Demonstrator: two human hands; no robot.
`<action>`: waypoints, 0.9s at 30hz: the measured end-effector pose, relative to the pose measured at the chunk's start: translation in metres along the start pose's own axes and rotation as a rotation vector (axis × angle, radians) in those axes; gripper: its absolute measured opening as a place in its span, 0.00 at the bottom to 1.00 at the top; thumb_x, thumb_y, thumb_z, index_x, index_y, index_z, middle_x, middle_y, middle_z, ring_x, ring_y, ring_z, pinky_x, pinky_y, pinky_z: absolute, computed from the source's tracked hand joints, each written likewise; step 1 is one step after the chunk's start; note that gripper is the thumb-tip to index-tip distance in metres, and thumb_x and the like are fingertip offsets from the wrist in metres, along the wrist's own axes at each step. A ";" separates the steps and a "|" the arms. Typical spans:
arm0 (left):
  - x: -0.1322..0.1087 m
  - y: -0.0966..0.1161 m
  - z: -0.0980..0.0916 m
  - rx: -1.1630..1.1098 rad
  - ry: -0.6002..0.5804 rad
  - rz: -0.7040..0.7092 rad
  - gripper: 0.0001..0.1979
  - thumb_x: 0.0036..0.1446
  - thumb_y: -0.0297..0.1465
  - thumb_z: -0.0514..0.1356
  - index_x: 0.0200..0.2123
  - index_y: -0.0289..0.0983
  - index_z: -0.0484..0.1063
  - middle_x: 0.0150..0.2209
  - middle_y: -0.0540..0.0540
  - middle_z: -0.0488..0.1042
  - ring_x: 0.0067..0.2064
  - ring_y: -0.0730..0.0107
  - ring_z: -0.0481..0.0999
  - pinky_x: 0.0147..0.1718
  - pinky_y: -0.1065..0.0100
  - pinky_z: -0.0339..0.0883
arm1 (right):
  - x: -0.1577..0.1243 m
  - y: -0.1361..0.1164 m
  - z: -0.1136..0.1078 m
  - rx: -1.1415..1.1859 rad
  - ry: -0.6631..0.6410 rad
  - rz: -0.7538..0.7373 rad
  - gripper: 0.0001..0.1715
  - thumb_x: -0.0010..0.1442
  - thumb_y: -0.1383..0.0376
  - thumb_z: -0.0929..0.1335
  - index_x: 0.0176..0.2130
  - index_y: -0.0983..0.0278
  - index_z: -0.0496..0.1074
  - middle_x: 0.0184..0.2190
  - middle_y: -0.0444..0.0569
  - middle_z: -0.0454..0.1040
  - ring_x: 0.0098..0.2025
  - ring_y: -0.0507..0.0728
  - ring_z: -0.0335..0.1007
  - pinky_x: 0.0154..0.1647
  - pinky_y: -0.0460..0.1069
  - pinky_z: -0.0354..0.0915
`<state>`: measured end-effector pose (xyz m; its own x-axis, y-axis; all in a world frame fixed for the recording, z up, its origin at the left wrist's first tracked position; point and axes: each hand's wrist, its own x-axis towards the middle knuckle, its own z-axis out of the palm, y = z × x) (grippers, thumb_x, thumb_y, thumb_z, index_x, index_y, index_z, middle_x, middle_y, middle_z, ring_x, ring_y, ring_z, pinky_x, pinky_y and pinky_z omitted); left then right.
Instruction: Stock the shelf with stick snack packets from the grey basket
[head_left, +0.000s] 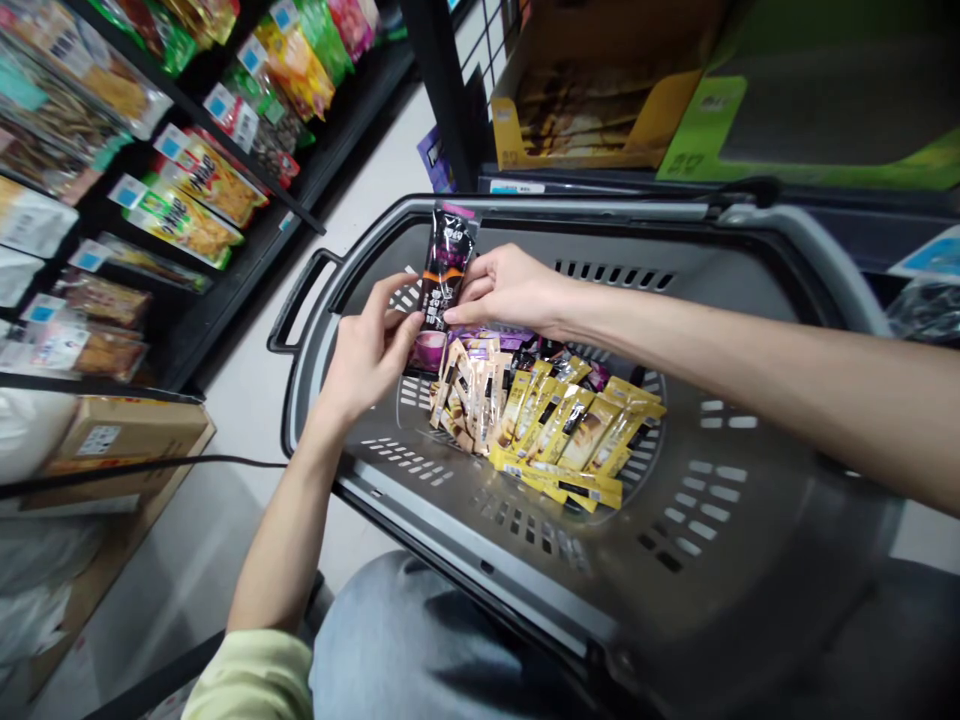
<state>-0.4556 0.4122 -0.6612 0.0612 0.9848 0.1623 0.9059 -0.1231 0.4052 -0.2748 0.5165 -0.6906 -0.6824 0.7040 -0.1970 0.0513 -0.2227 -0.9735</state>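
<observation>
Between my two hands a black and purple sachet [444,270] is held upright over the left part of a grey shopping basket [720,520]. My left hand [367,350] pinches its left edge with thumb and fingers. On its right edge, the thumb and fingers of my right hand [517,288] are closed. Below, in the basket, lie several yellow stick sachets [574,425] in a fanned pile. Beside them are several beige stick sachets [472,390]. Purple sachets [495,338] lie behind these, partly hidden by my right hand and forearm.
Shelves with bagged snacks [187,205] stand at the left. Beyond the basket are a yellow display box [510,130] and a green display box [697,130]. A cardboard box [112,440] sits at the lower left. The basket's handle [296,300] sticks out on its left end.
</observation>
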 end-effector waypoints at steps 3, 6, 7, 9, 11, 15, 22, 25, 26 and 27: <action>0.000 0.000 0.001 0.009 -0.015 -0.002 0.24 0.68 0.43 0.53 0.62 0.40 0.62 0.22 0.54 0.71 0.21 0.73 0.66 0.27 0.70 0.64 | 0.001 0.002 0.000 0.051 -0.019 0.025 0.15 0.51 0.73 0.78 0.39 0.69 0.77 0.30 0.51 0.78 0.33 0.55 0.77 0.38 0.52 0.78; 0.000 -0.001 0.001 0.045 -0.033 0.003 0.21 0.67 0.43 0.54 0.57 0.38 0.68 0.25 0.52 0.77 0.23 0.72 0.70 0.29 0.70 0.65 | 0.002 0.003 0.000 0.071 -0.031 0.026 0.12 0.52 0.71 0.78 0.38 0.68 0.77 0.31 0.52 0.78 0.34 0.56 0.77 0.38 0.52 0.78; 0.001 -0.002 0.001 0.060 -0.039 0.003 0.20 0.67 0.43 0.54 0.54 0.37 0.70 0.25 0.51 0.78 0.24 0.71 0.72 0.30 0.70 0.65 | 0.002 0.003 -0.001 0.065 -0.029 0.025 0.11 0.53 0.70 0.78 0.38 0.68 0.77 0.31 0.52 0.78 0.34 0.56 0.77 0.38 0.52 0.78; 0.001 -0.001 0.000 0.078 -0.052 0.002 0.18 0.67 0.43 0.53 0.47 0.36 0.73 0.25 0.50 0.78 0.25 0.71 0.73 0.30 0.70 0.64 | 0.002 0.003 -0.001 0.050 -0.021 0.021 0.11 0.53 0.70 0.78 0.37 0.68 0.77 0.31 0.52 0.78 0.34 0.55 0.77 0.38 0.51 0.78; 0.001 0.000 0.000 0.082 -0.062 -0.003 0.17 0.68 0.42 0.53 0.44 0.37 0.74 0.27 0.49 0.79 0.26 0.71 0.74 0.30 0.69 0.63 | 0.002 0.003 -0.002 0.048 -0.022 0.013 0.11 0.53 0.69 0.78 0.37 0.67 0.77 0.30 0.52 0.78 0.34 0.55 0.76 0.37 0.50 0.78; 0.001 -0.001 0.000 0.057 -0.053 -0.033 0.16 0.69 0.42 0.51 0.44 0.37 0.73 0.29 0.48 0.80 0.28 0.69 0.76 0.31 0.69 0.64 | 0.003 0.005 -0.002 0.050 -0.045 -0.008 0.07 0.54 0.70 0.77 0.35 0.66 0.77 0.31 0.51 0.78 0.34 0.54 0.75 0.38 0.49 0.78; 0.002 -0.001 0.000 0.093 -0.068 -0.019 0.14 0.69 0.40 0.52 0.46 0.38 0.71 0.27 0.50 0.80 0.25 0.69 0.74 0.31 0.68 0.62 | 0.006 0.011 -0.002 0.058 -0.053 0.007 0.05 0.54 0.72 0.76 0.30 0.66 0.78 0.31 0.52 0.77 0.34 0.55 0.76 0.43 0.54 0.79; 0.002 0.001 -0.001 0.104 -0.061 -0.017 0.13 0.68 0.39 0.52 0.44 0.38 0.71 0.25 0.50 0.79 0.24 0.70 0.72 0.31 0.68 0.62 | 0.006 0.011 -0.001 0.072 -0.069 0.017 0.04 0.55 0.73 0.75 0.30 0.67 0.78 0.32 0.53 0.77 0.34 0.55 0.76 0.43 0.55 0.79; 0.002 0.002 -0.001 0.103 -0.062 -0.019 0.12 0.68 0.39 0.52 0.43 0.38 0.71 0.25 0.50 0.79 0.24 0.70 0.72 0.31 0.68 0.62 | 0.006 0.011 -0.001 0.073 -0.069 0.018 0.04 0.56 0.73 0.75 0.30 0.67 0.78 0.32 0.53 0.77 0.34 0.55 0.76 0.43 0.55 0.79; 0.002 0.002 -0.001 0.103 -0.064 -0.021 0.13 0.68 0.39 0.52 0.43 0.38 0.70 0.25 0.50 0.78 0.24 0.70 0.72 0.30 0.68 0.61 | 0.006 0.011 -0.001 0.073 -0.068 0.017 0.04 0.55 0.74 0.75 0.30 0.67 0.78 0.32 0.53 0.77 0.34 0.55 0.76 0.43 0.54 0.79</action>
<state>-0.4541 0.4139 -0.6590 0.0658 0.9932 0.0956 0.9452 -0.0927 0.3130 -0.2774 0.5186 -0.7026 -0.7302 0.6524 -0.2029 0.0122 -0.2845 -0.9586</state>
